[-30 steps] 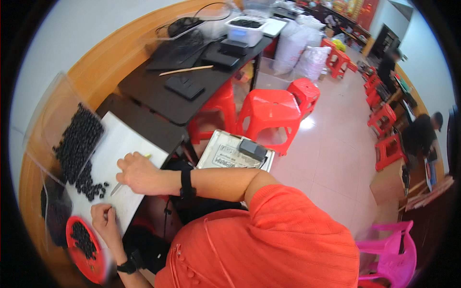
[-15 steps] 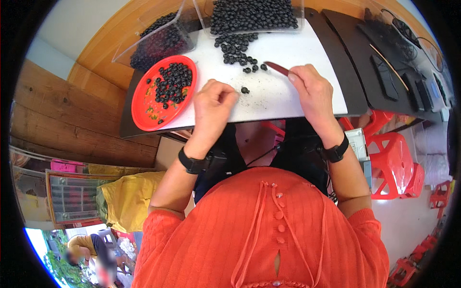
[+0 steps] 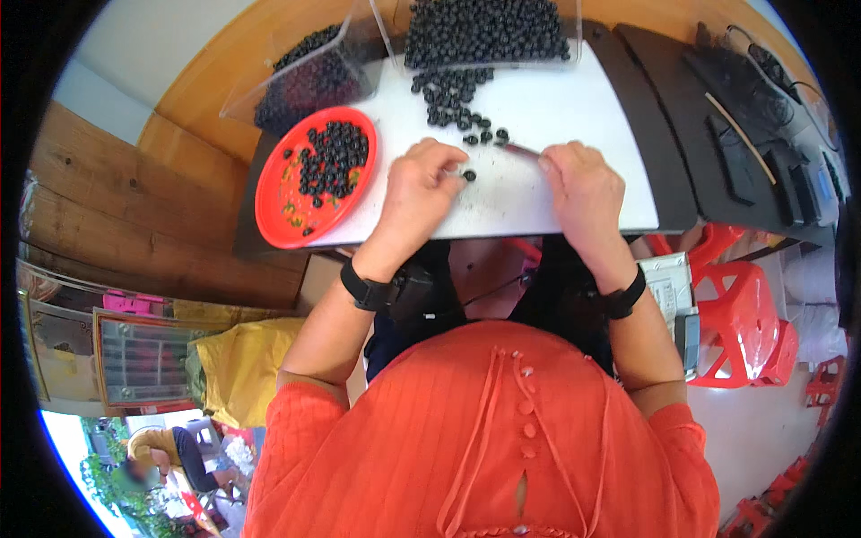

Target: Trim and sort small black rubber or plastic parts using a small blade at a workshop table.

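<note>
My right hand (image 3: 585, 184) is closed round the handle of a small knife (image 3: 522, 149), whose dark blade points left toward the loose beads. My left hand (image 3: 421, 190) is curled, thumb and forefinger closing on one small black bead (image 3: 469, 177) at their tips. Both hands are over a white board (image 3: 538, 202) dotted with dark specks. A loose pile of black beads (image 3: 453, 94) spreads across the board beyond my hands. To the left, a red plate (image 3: 269, 211) with a coloured pattern bears many more black beads.
A clear bin (image 3: 475, 65) full of black beads stands at the back, and a second clear bin (image 3: 359, 85) stands left of it. A phone-like dark slab (image 3: 731, 161) and a thin stick (image 3: 740, 139) lie on the dark table at right. Red stools (image 3: 735, 314) stand below.
My left hand has moved right and its fingertips have come to the single bead. The knife stays in my right hand, close to the loose beads. The whole view has shifted slightly.
</note>
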